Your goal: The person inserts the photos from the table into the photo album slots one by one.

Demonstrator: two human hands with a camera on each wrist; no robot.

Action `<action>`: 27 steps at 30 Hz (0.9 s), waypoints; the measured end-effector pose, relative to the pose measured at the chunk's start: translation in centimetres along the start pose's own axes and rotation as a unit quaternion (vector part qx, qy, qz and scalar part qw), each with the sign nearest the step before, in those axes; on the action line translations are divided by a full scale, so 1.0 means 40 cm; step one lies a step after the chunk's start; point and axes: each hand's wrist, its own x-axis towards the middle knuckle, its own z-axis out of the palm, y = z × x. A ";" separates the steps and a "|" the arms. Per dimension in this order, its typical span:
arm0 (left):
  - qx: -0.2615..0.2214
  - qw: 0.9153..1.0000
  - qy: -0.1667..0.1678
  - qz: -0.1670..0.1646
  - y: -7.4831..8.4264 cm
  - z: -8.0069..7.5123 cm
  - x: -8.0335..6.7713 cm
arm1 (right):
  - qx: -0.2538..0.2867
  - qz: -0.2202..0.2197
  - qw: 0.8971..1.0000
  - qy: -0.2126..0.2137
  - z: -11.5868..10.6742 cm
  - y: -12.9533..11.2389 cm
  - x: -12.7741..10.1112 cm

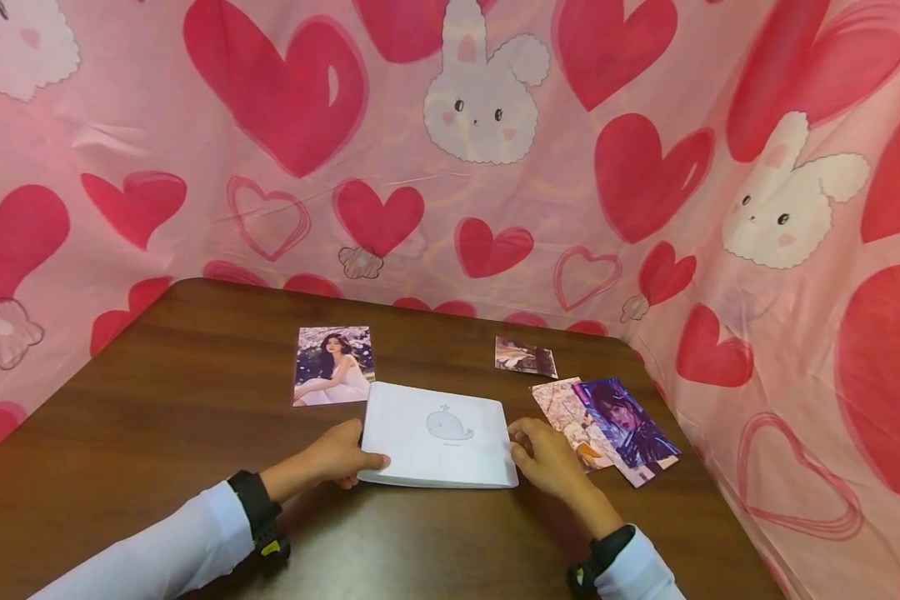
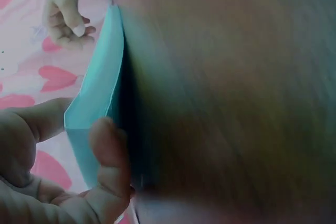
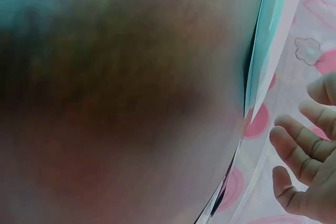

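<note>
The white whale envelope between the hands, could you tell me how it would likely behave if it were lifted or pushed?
The white envelope looks thin and flat, so probably light and somewhat floppy. On the smooth wooden table it would likely slide easily. The left hand grips its raised edge, which seems to flex.

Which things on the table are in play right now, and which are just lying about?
In hand: white album, held by left hand at its left edge; right hand beside its right edge.

Lying about: large photo, small photo, overlapping photos.
</note>
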 end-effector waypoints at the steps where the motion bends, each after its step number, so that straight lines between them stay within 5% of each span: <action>1: 0.009 1.000 0.002 0.006 -0.002 -0.001 0.000 | -0.003 -0.002 1.000 -0.006 0.002 0.000 -0.001; 8: 0.052 0.997 0.025 0.042 -0.007 -0.007 0.009 | -0.010 -0.008 1.000 -0.023 -0.002 -0.008 -0.003; 22: 0.088 0.995 0.014 0.045 -0.005 -0.019 0.007 | -0.011 0.003 0.998 -0.068 -0.011 -0.014 -0.001; 27: 0.188 0.977 0.045 0.092 0.006 -0.025 0.014 | -0.019 -0.023 0.996 -0.084 -0.016 -0.019 -0.012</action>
